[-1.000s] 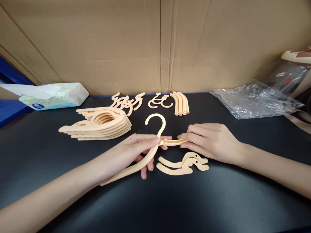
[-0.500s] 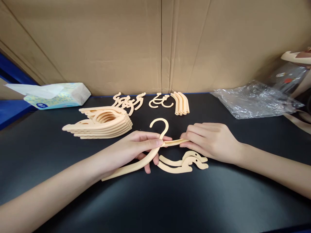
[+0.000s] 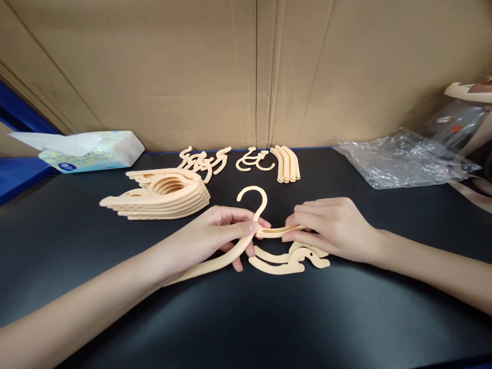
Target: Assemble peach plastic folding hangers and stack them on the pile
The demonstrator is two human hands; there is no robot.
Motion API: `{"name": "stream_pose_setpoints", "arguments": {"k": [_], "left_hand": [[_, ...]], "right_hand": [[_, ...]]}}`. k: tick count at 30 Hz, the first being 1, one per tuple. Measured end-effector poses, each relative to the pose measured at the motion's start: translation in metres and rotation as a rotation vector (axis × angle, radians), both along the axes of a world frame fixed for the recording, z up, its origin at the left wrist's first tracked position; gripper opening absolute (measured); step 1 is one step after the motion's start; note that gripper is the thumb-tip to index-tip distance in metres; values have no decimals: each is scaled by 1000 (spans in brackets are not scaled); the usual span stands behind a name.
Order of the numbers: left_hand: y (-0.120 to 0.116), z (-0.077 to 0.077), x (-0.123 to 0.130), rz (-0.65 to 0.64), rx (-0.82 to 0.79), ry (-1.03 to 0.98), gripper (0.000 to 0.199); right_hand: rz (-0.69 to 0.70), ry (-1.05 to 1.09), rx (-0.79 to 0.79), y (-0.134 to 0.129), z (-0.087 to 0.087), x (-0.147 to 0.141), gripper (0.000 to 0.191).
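Note:
My left hand [image 3: 225, 233] pinches a cream plastic clothes hanger [image 3: 263, 202] at the joint below its hook, thumb on top. One arm of the hanger runs down to the left under my wrist. The other, a hollow hanger arm [image 3: 272, 233], points right from the joint, and my right hand [image 3: 326, 223] is closed on its far end, which the fingers hide. Just below the right hand, two flat curved hanger pieces [image 3: 277, 266] with rounded, holed ends lie overlapping on the black table [image 3: 292, 323].
A stack of folded hangers [image 3: 172, 205] lies on the left. Behind are small curved pieces [image 3: 202, 161], loose hooks [image 3: 253, 160] and a row of hanger arms [image 3: 287, 164]. A tissue pack [image 3: 96, 148] stands back left, a clear plastic bag [image 3: 403, 159] back right, before a cardboard wall [image 3: 172, 72].
My right hand has turned slightly and lowered the hanger arm, whose hollow side shows more now. It covers more of the loose pieces below. My left hand keeps its grip at the joint.

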State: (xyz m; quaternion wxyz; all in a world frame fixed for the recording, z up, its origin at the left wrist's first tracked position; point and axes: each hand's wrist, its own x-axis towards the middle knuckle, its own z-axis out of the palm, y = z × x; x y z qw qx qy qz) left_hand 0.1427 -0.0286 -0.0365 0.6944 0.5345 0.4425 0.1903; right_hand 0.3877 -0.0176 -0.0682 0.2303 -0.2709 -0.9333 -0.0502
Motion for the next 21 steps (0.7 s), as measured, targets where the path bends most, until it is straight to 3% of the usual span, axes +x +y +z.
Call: {"name": "stream_pose_setpoints", "arguments": {"k": [7,21], "left_hand": [[-2,1,5,15,21,15,20],[-5,-6,8,126,16,-24,25]], "right_hand": [[-27,96,-267,0,-1,-2,34],[-31,105,-382,-1,5,0,40]]}}
